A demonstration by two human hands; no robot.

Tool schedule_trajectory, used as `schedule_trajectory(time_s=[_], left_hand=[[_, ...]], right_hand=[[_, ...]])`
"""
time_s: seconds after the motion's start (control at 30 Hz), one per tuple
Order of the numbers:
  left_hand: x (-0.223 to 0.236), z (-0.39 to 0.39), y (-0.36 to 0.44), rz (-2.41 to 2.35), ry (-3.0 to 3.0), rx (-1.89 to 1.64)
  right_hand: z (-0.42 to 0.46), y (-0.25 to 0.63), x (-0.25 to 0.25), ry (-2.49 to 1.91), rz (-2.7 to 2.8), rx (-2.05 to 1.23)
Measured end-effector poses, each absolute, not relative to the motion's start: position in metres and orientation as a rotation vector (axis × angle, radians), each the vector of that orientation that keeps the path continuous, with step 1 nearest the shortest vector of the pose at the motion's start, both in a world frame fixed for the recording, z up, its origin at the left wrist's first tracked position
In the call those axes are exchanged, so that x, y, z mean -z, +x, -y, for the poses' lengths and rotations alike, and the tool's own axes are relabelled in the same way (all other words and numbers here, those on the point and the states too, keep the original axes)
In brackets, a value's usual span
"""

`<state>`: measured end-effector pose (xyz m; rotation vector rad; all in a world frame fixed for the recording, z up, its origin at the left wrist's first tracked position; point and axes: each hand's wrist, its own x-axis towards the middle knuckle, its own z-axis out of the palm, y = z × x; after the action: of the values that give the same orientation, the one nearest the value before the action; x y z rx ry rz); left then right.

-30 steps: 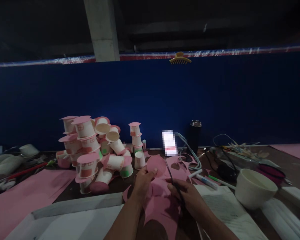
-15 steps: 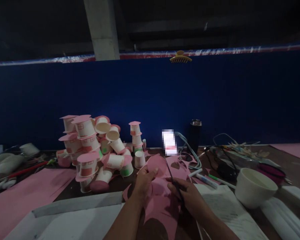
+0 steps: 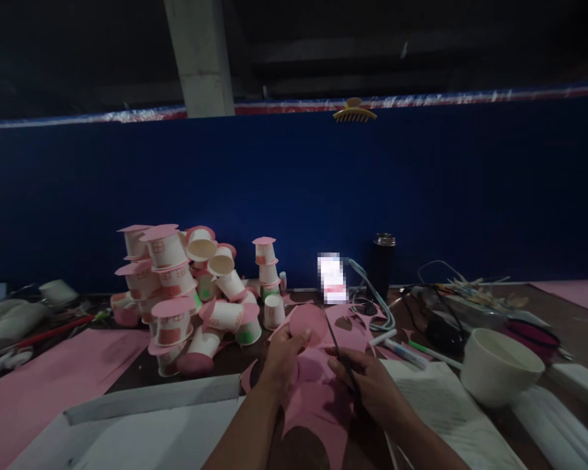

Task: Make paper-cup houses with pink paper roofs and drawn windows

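Observation:
My left hand (image 3: pixel 280 360) pinches a sheet of pink paper (image 3: pixel 318 398), with a rounded pink piece (image 3: pixel 308 322) standing up above the thumb. My right hand (image 3: pixel 370 385) is closed round dark scissors (image 3: pixel 337 344), whose blades point up and away along the right edge of the rounded piece. Both hands are low in the middle of the picture, over the table's near side.
A pile of paper cups with pink lids (image 3: pixel 186 294) stands at the left. A white bowl (image 3: pixel 500 369), pens (image 3: pixel 404 356), cables (image 3: pixel 372 300) and a dark bottle (image 3: pixel 383 261) are at the right. Pink sheets (image 3: pixel 44 385) and a white tray (image 3: pixel 142 431) lie near left. A blue wall (image 3: pixel 294 196) runs behind.
Almost nothing has moved. The hands and the pink paper hold their place, with the scissors shifting only slightly at the paper's edge.

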<state>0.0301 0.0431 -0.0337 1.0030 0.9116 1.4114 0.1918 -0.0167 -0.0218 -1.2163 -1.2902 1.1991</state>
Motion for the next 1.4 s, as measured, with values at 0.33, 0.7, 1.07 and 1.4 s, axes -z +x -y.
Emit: schedule_trajectory(time_s=[0.33,0.7,1.07,1.4], left_hand=[[0.035,-0.043,0.030,-0.923,1.010,-1.412],[0.041,-0.049,0.027,-0.937,1.056,-1.406],[0.038,-0.046,0.029,-0.911,1.046,-1.402],[0.033,-0.043,0.029,-0.919,1.025,-1.392]], right_hand=[[0.019,0.190,0.017,-1.246,1.273,-1.188],[0.022,0.189,0.011,-1.246,1.293,-1.181],[0.021,0.191,0.013,-1.249,1.348,-1.141],[0.018,0.192,0.018,-1.250,1.358,-1.149]])
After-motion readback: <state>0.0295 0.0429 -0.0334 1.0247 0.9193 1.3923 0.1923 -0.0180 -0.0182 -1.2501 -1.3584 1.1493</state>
